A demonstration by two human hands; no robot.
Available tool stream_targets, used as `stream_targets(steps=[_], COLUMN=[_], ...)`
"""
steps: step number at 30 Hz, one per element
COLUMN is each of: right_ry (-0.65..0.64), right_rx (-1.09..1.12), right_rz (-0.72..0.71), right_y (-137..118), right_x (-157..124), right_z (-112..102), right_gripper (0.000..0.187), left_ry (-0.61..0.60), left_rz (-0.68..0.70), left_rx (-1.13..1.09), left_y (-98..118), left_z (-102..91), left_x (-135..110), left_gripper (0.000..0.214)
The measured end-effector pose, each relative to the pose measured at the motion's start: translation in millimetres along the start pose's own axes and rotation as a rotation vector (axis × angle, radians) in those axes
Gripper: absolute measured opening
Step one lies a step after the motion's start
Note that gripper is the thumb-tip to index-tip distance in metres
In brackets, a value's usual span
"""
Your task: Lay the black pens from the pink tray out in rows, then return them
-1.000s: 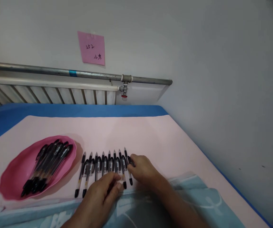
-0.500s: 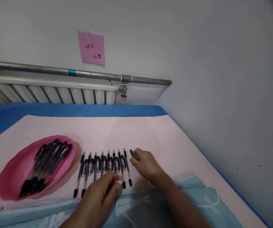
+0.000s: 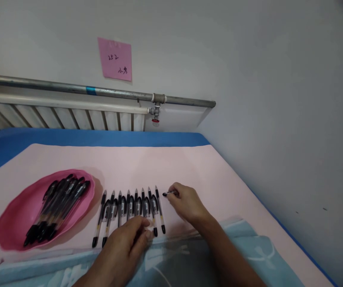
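My right hand (image 3: 187, 203) pinches a black-and-clear pen cap (image 3: 165, 194) just right of a row of uncapped pens. The rightmost uncapped pen (image 3: 160, 211) lies with its tip pointing away from me. Between the pens of the row lie several loose pen caps (image 3: 138, 206) with black clips. My left hand (image 3: 126, 247) rests over the near ends of the middle pens, hiding them. Its fingers are curved, with a gap between thumb and index finger, and nothing shows in its grasp.
At the left stands a pink oval bowl (image 3: 8, 233) with several capped black pens (image 3: 59, 209) inside. A light-blue patterned cloth (image 3: 249, 247) lies along the near edge of the pink tabletop (image 3: 123, 163). Behind are a radiator (image 3: 78, 119), a metal pipe (image 3: 123, 93) and a wall.
My right hand has risen slightly and moved a little away, turning the pen cap from slanted to nearly level. The left hand and the row of pens have stayed put.
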State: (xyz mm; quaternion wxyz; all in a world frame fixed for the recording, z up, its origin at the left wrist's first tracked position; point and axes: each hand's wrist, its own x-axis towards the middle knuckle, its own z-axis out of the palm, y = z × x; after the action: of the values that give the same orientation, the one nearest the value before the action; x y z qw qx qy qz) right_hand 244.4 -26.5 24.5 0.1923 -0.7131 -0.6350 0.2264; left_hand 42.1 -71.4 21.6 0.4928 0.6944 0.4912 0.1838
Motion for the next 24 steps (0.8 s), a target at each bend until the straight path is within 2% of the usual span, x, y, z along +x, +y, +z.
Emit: stream_targets(steps=[6,17,21,24], right_ry=[0.031,0.092,0.170,0.136], right_rx=[0.033,0.072,-0.066,-0.150], right_rz=[-0.047,-0.016,-0.126,-0.238], right_y=[3,7,7,7], right_x=[0,4,3,1], right_z=[0,6,8,11], right_gripper=[0.019,0.010,0.014,0.018], left_ry=[-0.006,-0.028,-0.028,-0.028], left_rz=[0.008,0.018,0.029,0.023], left_rx=[0.034,0.107,0.125,0.144], left_y=[-3,-2,-3,-5], left_z=[-0.7,-0.8,-0.5,0.3], left_x=[0,-1,0,0], left_gripper=[0.027,0.023,0.023,0.024])
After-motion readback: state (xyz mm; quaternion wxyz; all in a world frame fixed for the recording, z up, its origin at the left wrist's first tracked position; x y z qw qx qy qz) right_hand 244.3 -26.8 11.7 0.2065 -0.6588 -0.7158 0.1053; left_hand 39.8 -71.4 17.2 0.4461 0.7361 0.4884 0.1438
